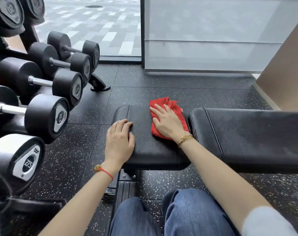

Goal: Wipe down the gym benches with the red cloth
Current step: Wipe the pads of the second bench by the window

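Observation:
A black padded gym bench lies across the view, with a short seat pad (150,149) in the middle and a long back pad (250,133) to the right. The red cloth (172,103) is spread on the right part of the seat pad, beside the gap between the pads. My right hand (167,122) presses flat on the cloth, fingers straight and pointing away from me. My left hand (119,142) rests on the left edge of the seat pad with fingers loosely bent over its surface, holding nothing.
A rack of black dumbbells (42,114) stands close on the left. The bench's metal foot (126,188) shows below the seat pad, above my knees in blue jeans (192,213). Speckled rubber floor (187,92) runs to a glass wall (204,40) ahead.

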The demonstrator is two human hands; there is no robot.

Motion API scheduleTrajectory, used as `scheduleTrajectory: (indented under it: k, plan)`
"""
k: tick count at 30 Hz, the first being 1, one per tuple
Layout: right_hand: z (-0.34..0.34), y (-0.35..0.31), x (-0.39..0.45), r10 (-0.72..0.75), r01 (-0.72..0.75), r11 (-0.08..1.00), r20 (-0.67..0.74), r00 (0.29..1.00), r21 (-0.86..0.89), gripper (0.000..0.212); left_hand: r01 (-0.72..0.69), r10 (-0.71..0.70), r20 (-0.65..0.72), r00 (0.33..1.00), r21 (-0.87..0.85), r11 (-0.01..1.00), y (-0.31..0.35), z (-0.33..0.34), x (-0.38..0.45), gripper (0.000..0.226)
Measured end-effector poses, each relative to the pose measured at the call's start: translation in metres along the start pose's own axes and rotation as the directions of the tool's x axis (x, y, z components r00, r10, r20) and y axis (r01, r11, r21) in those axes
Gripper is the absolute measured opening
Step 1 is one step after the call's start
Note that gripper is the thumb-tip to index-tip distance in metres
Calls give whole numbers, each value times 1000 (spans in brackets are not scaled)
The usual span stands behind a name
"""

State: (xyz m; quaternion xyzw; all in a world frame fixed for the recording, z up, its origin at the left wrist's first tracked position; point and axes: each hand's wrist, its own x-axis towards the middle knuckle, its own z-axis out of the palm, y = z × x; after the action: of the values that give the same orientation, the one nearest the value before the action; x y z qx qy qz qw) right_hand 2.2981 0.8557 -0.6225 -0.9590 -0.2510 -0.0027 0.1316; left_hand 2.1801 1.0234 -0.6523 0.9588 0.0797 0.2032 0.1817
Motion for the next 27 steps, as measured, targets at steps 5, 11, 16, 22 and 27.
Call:
scheduleTrajectory:
  k: [5,11,16,22,27]
  plan:
    - [5,-15,-54,-225,226,974,-37,974,16,50,-8,8,-14,1000,-7,1000,0,0,0,39]
    - [-3,16,-58,-119,124,991,-83,989,58,48,-6,6,-5,1000,-13,1000,-2,0,0,37]
    - [0,2,3,54,-50,998,-95,994,44,47,6,-6,2,1000,-12,1000,-1,-1,0,37]
    - [11,-34,-42,-262,265,964,-81,962,23,48,10,-10,1,1000,-13,1000,-2,-1,1,38]
    - [3,-7,-70,-299,302,952,-50,953,55,48,-1,1,-8,1000,-18,1000,-2,-1,1,37]
